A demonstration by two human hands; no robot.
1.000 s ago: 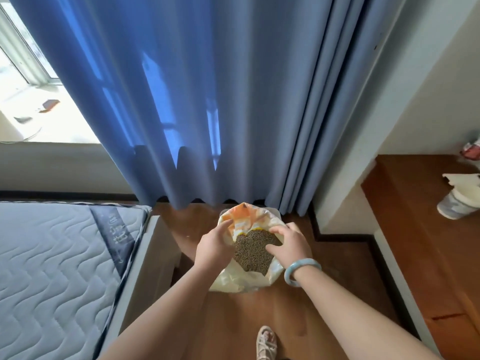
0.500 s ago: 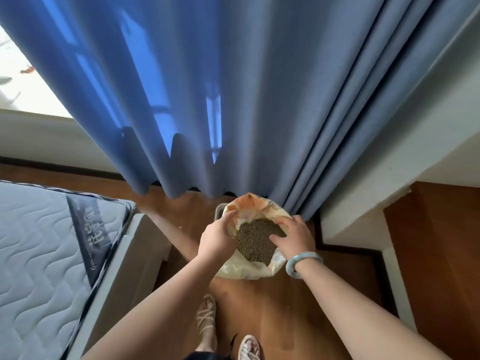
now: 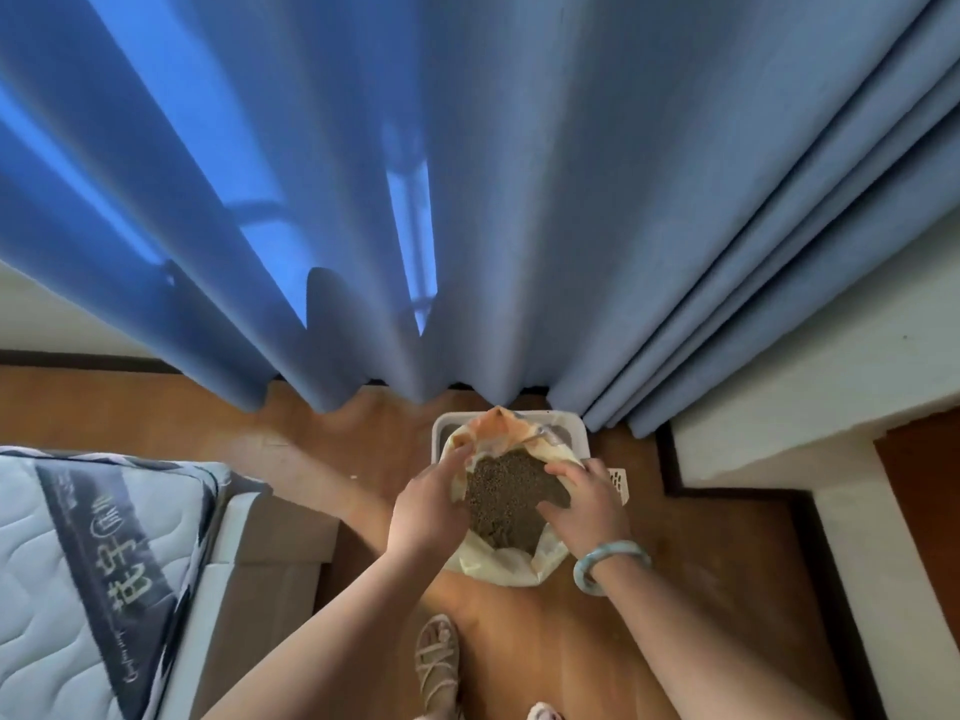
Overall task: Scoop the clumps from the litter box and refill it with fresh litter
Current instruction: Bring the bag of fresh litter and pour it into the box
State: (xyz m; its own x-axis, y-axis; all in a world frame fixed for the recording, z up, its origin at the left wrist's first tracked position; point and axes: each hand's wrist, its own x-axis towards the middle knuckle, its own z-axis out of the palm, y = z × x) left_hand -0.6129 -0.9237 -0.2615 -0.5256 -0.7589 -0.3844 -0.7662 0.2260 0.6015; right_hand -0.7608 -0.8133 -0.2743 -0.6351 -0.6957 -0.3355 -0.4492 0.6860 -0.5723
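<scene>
Litter of small olive-brown granules (image 3: 501, 498) lies exposed in the wide mouth of a crinkled cream-and-orange plastic bag (image 3: 493, 569). The bag is held over the near end of the white rectangular plastic litter box (image 3: 569, 421), which sits on the wooden floor (image 3: 701, 563) under the blue curtain (image 3: 519, 200). The left hand (image 3: 423, 504) curls its fingers over the bag's left rim and the right hand (image 3: 587, 506) grips the right rim, probably spreading the opening and steadying the weight for a controlled pour; the bag hides the box's inside.
</scene>
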